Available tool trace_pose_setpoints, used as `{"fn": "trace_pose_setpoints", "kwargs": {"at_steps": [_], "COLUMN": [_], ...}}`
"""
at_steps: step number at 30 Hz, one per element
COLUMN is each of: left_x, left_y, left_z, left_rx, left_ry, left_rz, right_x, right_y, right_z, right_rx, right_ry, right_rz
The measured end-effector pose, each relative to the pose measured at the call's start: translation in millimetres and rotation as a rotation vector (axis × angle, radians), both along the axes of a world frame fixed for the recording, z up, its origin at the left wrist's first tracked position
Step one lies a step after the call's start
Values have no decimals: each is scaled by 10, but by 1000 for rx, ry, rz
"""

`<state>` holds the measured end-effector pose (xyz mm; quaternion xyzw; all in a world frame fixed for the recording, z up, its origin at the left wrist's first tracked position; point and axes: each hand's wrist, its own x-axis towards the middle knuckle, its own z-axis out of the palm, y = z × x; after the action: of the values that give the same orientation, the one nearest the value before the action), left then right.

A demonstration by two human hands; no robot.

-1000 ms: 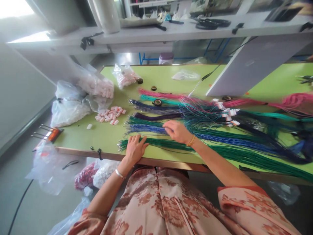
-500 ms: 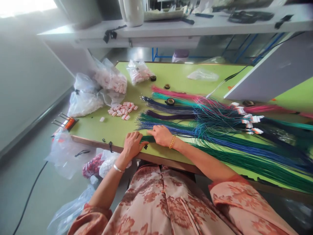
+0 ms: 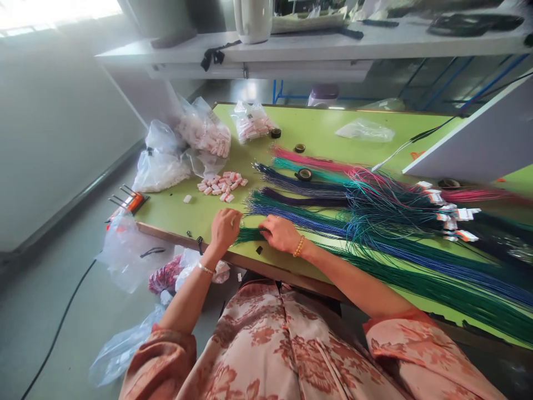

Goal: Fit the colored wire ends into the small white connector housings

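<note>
A bundle of green wires (image 3: pixel 251 235) lies along the front of the green table, its left end fanned out between my hands. My right hand (image 3: pixel 280 233), with a beaded bracelet at the wrist, is closed around this bundle with thumb and fingers pressed together. At the bundle's loose end is my left hand (image 3: pixel 226 229), fingers curled in; what they hold, if anything, is hidden. Just behind my hands run blue wires (image 3: pixel 303 222) and dark purple wires (image 3: pixel 300 198). A small black scrap (image 3: pixel 259 250) sits in front of the green bundle.
White-and-orange connectors (image 3: pixel 222 185) are piled left of the wires, with plastic bags (image 3: pixel 204 133) behind. Tape rolls (image 3: pixel 303 174) rest near the pink wires (image 3: pixel 308 157). Wired connectors (image 3: pixel 452 216) cluster at right. An orange pronged holder (image 3: pixel 132 203) stands at the left edge; a raised shelf (image 3: pixel 291 53) spans the back.
My left hand has lifted off the wires and its fingers have curled in. The fingers of my right hand, earlier pointing left, are now drawn together around the green bundle. The view has shifted left.
</note>
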<state>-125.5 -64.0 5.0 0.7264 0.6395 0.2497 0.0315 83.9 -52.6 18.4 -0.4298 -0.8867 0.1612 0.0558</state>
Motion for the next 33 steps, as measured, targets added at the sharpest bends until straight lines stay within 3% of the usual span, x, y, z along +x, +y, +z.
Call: {"fn": "trace_pose_setpoints", "kwargs": {"at_steps": [3,7,12,15,17,20,24,29,33], "left_x": [-201,-325,-300,-285,-296,-334,-361,-261,-72], "left_y": [367,702,684,605,571,511,307,-47,-214], "left_z": [-43,-84,-56,-48,-46,-6,158,369,418], "left_rx": [12,-78,-100,-112,-76,-60,-199,-364,-411], "left_ry": [-11,10,41,-12,-172,-625,-1213,-1486,-1610], "left_rz": [149,160,103,85,107,156,105,-25,-88], "right_x": [-20,-28,15,-15,-84,-233,-381,-316,-190], "right_y": [33,77,46,50,74,127,179,122,0], "right_z": [-44,-100,-86,-34,6,59,98,179,306], "right_rx": [-43,-78,55,21,-57,-156,-253,-321,-325], "right_ry": [31,100,138,149,183,307,551,830,918], "right_rz": [-34,-51,-23,-48,-59,-35,-20,-53,-90]}}
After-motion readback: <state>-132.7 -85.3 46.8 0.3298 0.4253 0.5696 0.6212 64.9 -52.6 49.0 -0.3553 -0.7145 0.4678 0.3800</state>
